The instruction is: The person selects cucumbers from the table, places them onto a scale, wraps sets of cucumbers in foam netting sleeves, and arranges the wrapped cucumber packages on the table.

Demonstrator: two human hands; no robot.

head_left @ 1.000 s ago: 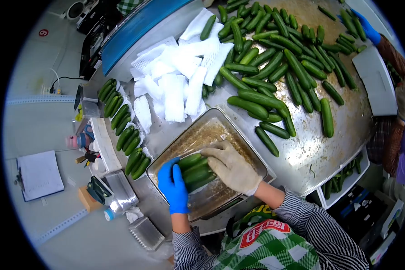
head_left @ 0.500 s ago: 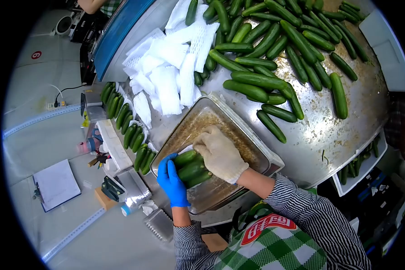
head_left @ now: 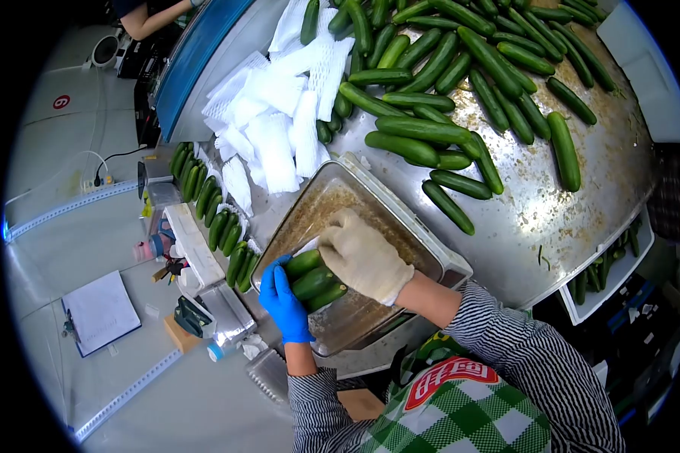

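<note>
Several green cucumbers [head_left: 316, 284] lie side by side over a metal tray [head_left: 423, 255] with a brown-stained bottom. My left hand [head_left: 285, 306], in a blue glove, grips them at their left side. My right hand [head_left: 366, 257], in a cream knit glove, is closed at their upper right, its fingertips curled beside the cucumbers. A small bit of white shows between those fingers and the cucumbers; what the right fingers pinch is hidden.
White foam net sleeves [head_left: 273, 147] are piled beyond the tray. Many loose cucumbers [head_left: 423, 130] cover the metal table [head_left: 521, 249]. Bundled cucumbers [head_left: 217, 226] line the left edge near a clipboard [head_left: 102, 313]. A white crate [head_left: 618, 268] stands at right; another person's arm [head_left: 155, 21] shows top left.
The camera view has shifted slightly. My right hand has drawn a little away from the cucumbers, showing more of them; my left hand keeps its grip. The other person's arm shows more.
</note>
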